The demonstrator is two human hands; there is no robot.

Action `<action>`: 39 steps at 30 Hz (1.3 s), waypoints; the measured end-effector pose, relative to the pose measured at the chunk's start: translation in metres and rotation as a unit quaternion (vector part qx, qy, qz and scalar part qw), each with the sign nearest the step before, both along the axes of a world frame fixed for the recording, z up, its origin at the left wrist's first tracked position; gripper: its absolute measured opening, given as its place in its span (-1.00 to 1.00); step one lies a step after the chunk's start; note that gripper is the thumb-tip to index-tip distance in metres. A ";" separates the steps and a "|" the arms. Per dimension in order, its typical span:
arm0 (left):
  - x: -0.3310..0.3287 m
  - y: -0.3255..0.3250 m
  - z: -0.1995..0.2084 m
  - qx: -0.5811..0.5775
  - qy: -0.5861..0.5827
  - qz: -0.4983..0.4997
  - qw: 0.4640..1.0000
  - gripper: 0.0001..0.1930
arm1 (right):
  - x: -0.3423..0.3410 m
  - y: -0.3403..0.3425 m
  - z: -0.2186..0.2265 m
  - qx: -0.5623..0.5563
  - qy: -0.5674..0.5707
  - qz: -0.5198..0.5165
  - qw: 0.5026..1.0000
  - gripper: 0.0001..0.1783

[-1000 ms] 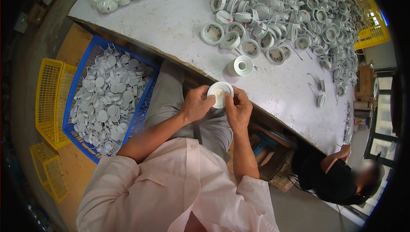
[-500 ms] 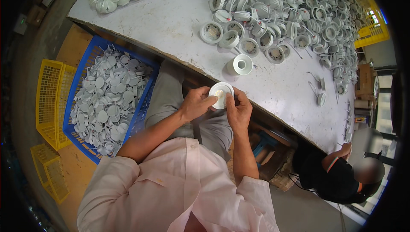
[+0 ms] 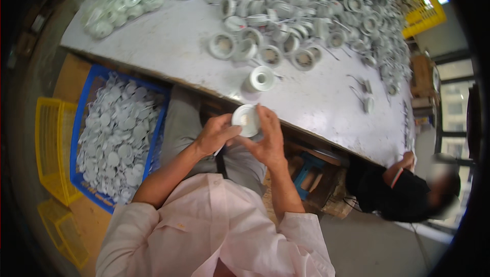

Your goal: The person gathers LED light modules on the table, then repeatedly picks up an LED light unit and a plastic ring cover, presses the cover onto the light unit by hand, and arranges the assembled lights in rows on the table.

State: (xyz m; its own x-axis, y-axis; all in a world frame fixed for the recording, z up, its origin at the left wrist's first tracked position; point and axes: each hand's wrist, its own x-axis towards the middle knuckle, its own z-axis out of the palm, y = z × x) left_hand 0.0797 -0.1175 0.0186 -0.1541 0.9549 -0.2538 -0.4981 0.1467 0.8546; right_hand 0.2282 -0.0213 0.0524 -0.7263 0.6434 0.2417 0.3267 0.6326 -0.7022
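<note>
While the round white fitting (image 3: 245,118) sits between both hands before the table edge in the head view, its completion cannot be judged; many similar fittings (image 3: 270,55) lie loose beyond. Left hand (image 3: 213,135) pinches its lower-left rim; right hand (image 3: 267,138) clasps its right side — forearms angled inward.

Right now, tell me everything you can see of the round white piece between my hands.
The round white, plastic-looking piece is a shallow dish with a rim and a cream patch on its face; blur hides finer detail. It's held facing the camera, near the edge of the white table. Your left hand grips its left edge; your right hand is at its right.
</note>
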 end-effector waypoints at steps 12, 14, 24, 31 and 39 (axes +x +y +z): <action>0.034 0.034 0.009 -0.033 0.038 -0.152 0.987 -0.66 | 0.076 0.045 0.002 -0.141 0.041 -0.174 0.974 -0.20; 0.034 0.033 -0.003 -0.019 0.071 -0.146 0.987 -0.66 | 0.105 0.080 0.001 -0.123 -0.017 -0.309 0.943 -0.17; 0.020 0.007 -0.025 -0.082 0.113 -0.080 0.987 -0.73 | 0.274 0.244 -0.051 -0.026 0.013 -0.552 0.834 -0.04; 0.014 -0.005 -0.034 -0.107 0.115 -0.076 0.985 -0.74 | 0.273 0.277 -0.040 -0.020 -0.056 -0.594 0.802 -0.01; 0.009 -0.008 -0.036 -0.125 0.138 -0.075 0.980 -0.75 | 0.191 0.236 -0.045 0.164 0.032 -0.502 0.848 -0.54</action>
